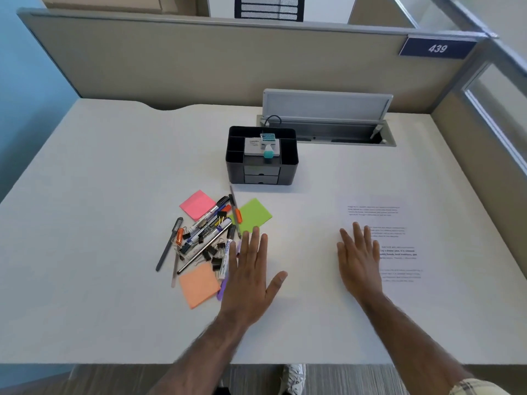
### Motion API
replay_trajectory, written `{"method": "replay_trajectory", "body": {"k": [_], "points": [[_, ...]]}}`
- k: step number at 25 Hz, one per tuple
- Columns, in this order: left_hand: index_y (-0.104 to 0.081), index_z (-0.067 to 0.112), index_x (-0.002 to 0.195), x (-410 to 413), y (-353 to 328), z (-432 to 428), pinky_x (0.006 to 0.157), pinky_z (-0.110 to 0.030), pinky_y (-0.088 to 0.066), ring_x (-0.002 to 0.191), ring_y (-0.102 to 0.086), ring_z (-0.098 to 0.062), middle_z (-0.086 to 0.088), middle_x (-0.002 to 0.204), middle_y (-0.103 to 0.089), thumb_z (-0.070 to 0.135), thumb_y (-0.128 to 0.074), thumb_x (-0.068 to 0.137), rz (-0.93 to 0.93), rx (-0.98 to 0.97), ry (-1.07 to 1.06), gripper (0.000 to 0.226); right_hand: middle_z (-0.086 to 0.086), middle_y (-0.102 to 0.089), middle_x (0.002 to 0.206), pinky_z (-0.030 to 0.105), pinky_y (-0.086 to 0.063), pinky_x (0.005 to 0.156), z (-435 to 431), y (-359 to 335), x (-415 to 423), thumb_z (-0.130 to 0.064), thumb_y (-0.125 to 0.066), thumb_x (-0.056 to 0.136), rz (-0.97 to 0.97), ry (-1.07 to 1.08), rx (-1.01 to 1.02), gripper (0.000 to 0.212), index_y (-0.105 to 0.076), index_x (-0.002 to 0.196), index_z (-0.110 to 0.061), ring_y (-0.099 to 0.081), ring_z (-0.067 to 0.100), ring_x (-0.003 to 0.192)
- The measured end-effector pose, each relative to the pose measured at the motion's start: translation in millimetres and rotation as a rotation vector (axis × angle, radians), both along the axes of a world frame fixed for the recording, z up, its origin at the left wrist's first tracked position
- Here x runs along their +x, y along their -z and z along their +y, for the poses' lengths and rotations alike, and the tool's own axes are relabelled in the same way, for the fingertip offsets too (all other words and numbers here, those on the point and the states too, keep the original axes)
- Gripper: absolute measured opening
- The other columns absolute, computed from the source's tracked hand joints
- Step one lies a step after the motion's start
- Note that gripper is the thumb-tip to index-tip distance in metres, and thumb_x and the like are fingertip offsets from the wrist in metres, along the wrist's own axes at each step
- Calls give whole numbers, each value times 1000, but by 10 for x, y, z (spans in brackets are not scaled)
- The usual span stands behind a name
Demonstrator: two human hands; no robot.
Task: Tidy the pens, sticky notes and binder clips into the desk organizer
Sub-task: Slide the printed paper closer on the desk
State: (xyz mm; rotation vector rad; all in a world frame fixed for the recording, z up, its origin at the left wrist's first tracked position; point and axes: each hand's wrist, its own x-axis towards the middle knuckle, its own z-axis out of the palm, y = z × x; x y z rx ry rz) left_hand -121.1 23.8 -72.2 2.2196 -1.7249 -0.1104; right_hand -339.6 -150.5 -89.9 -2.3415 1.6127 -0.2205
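A black desk organizer [291, 159] stands at mid-desk, with two small drawers in front and a white and teal item in its top middle compartment. In front of it, to the left, lies a heap of pens [199, 238] and black binder clips [212, 253]. Around the heap lie a pink sticky pad [196, 204], a green pad [253, 214] and an orange pad [198, 285]. My left hand [251, 272] hovers flat with fingers spread at the heap's right edge, over a purple pen [221, 289]. My right hand [360, 259] is open, palm down, holding nothing.
A printed sheet of paper [399, 238] lies on the white desk [99, 181] under my right hand. An open cable hatch [328, 129] sits behind the organizer. Beige partition walls close the back and right. The desk's front edge is near my forearms.
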Motion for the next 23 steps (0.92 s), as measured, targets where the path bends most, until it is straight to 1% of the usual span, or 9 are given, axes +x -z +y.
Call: {"method": "replay_trajectory", "body": {"k": [2,5,8,11,14,18,21,23], "points": [[-8,9,160,-286,29,-220,122,-55,-5,155,3,-29,-9,168,4,62,-26,102,-7,45,114,81,3,-7,170,49,2,124,-111,-8,-451,-36,-30,108,97,51,31,51,-33,157,-24,7,24,156],[-11,10,160,-661,158,-490,122,-54,-4,155,6,-26,-7,168,6,65,-20,102,-54,161,217,80,3,1,170,50,4,123,-155,-4,-818,-40,-24,107,217,43,55,56,-17,161,-29,12,23,155],[-14,12,159,-896,288,-640,122,-53,-2,155,4,-26,-5,168,6,67,-18,100,-78,249,254,81,1,11,169,49,8,123,-97,24,-854,-50,-16,105,256,9,88,61,-1,161,-32,18,21,154],[-11,17,160,-942,347,-700,123,-52,-2,155,6,-25,-3,169,5,68,-18,99,-67,264,240,79,1,20,167,49,12,123,39,86,-679,-57,-9,102,256,-60,72,66,9,160,-32,25,21,152],[-9,21,160,-877,341,-713,124,-52,0,155,6,-24,-1,169,5,69,-20,99,-77,273,239,79,4,20,167,51,13,122,183,144,-464,-60,-5,101,264,-116,45,68,8,161,-30,25,23,152],[-7,21,161,-730,307,-689,124,-53,-2,155,6,-24,-1,168,7,70,-18,98,-130,326,238,80,6,22,166,53,12,121,319,150,-215,-60,-4,100,268,-95,65,69,10,160,-28,27,25,151],[-2,21,161,-622,284,-674,125,-50,1,154,10,-22,0,168,11,70,-13,98,-126,329,252,80,7,22,166,54,13,121,379,109,-105,-64,1,98,268,-93,74,73,9,160,-27,27,26,151],[1,21,160,-554,276,-673,125,-47,2,154,12,-19,0,167,13,70,-12,97,-117,327,269,81,7,21,167,54,14,121,387,76,-104,-66,-1,98,284,-132,45,73,7,159,-27,26,27,151]]}}
